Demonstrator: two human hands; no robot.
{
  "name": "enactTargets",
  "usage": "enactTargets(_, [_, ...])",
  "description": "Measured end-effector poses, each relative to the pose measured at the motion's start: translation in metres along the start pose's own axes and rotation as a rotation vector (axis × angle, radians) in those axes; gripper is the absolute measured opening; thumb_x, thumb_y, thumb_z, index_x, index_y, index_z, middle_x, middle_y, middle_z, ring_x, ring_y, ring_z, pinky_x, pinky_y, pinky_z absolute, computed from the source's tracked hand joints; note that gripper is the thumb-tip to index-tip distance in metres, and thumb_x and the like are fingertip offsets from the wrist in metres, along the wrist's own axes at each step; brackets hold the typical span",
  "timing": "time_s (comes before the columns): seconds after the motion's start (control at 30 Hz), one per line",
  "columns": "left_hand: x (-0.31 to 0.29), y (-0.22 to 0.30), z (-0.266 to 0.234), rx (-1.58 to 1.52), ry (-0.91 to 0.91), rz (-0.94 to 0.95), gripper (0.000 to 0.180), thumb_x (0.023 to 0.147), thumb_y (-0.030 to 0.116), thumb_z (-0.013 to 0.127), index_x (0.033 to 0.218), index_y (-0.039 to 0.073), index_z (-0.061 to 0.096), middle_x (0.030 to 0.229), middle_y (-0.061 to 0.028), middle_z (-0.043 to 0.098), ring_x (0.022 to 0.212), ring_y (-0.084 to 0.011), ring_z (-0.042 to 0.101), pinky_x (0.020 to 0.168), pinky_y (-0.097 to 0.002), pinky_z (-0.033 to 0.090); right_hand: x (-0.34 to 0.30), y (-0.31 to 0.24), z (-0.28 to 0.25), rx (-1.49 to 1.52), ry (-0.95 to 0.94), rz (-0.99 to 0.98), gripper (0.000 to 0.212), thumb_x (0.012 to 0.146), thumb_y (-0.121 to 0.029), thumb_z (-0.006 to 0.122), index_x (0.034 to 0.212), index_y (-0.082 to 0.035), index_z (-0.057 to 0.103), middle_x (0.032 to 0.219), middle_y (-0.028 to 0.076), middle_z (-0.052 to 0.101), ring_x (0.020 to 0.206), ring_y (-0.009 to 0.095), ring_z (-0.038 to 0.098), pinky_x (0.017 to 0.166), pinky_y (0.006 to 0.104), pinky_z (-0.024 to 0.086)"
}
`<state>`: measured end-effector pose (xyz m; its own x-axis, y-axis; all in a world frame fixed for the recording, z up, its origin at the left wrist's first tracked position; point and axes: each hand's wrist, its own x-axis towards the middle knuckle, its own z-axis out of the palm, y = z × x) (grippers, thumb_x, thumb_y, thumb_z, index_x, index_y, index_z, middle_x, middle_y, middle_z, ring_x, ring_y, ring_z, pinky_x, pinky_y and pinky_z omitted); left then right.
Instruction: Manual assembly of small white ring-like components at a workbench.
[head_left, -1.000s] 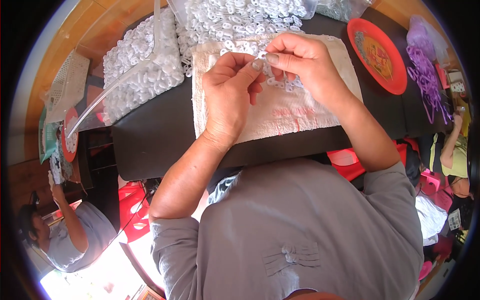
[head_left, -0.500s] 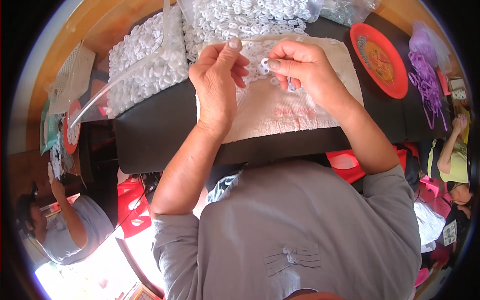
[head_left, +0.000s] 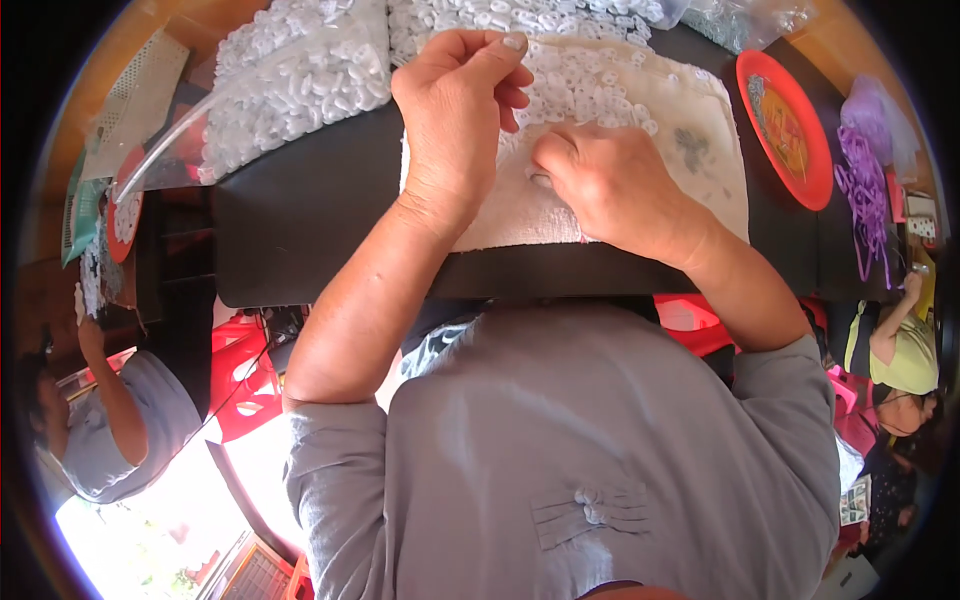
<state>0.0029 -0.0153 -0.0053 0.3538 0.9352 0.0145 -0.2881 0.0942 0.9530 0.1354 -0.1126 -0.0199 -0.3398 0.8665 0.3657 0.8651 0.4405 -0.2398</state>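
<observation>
Above the far left of a cream cloth (head_left: 720, 200), my left hand (head_left: 448, 120) is raised with its fingers curled and the thumb laid against the index finger. Whatever it may pinch does not show. Lower and nearer, my right hand (head_left: 625, 180) is closed over the middle of the cloth, thumb and index pressed together. Its fingers hide anything between them. Small white plastic rings (head_left: 575, 95) lie scattered on the far part of the cloth, just beyond my right hand.
A clear bag (head_left: 300, 110) full of white pieces stands at the far left of the black table (head_left: 300, 240). On the right are a red oval tray (head_left: 820, 165) and purple strips (head_left: 862, 200). Other people sit at left (head_left: 145, 420) and right (head_left: 905, 335).
My right hand has come down nearer to me, away from my left hand; the white ring seen in its pinch is now hidden. My left hand stays raised, fingers curled.
</observation>
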Motion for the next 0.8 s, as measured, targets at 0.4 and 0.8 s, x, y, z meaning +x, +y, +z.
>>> enactTargets(0.4, [-0.002, -0.004, 0.006, 0.069, -0.036, 0.020, 0.015, 0.087, 0.012, 0.066, 0.086, -0.003, 0.062, 0.069, -0.0063, 0.063, 0.057, -0.0095, 0.056, 0.048, -0.0231, 0.043, 0.001, -0.003, 0.005, -0.103, -0.041, -0.055, 0.014, 0.069, -0.001, 0.059, 0.083, -0.003, 0.057, 0.079, 0.010, 0.058, 0.070, 0.028, 0.061, 0.057, 0.0387, 0.049])
enactTargets(0.8, [-0.011, 0.010, 0.008, 0.216, -0.248, 0.099, 0.018, 0.084, 0.003, 0.063, 0.100, -0.005, 0.067, 0.076, -0.0073, 0.065, 0.063, -0.0112, 0.059, 0.051, -0.0225, 0.043, 0.014, 0.033, -0.037, 0.948, -0.127, 0.430, 0.021, 0.087, -0.022, 0.067, 0.079, -0.004, 0.064, 0.060, -0.002, 0.055, 0.055, 0.007, 0.054, 0.048, 0.0221, 0.037])
